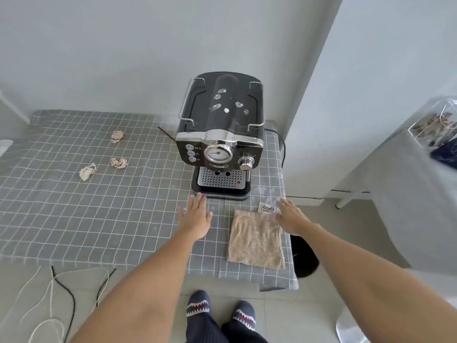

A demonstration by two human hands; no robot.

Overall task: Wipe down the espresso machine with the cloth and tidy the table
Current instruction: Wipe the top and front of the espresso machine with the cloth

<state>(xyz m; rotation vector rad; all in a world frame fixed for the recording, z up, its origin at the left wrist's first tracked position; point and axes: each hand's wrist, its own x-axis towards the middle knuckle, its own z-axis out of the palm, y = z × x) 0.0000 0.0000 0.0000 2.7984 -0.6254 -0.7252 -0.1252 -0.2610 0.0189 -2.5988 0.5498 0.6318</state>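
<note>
cloth point(256, 240) lies between the flat, empty left hand point(195, 219) and right hand point(290, 216); espresso machine point(221, 134) just beyond. careless wiping could scatter its droplets point(226, 105).

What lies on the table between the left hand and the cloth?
Nothing: in the head view, only bare checked tablecloth lies between the left hand and the cloth. The label lies beyond, near the right hand.

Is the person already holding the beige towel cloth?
No: the beige towel cloth lies flat on the grey checked tablecloth, with both open hands, left and right, empty.
</note>
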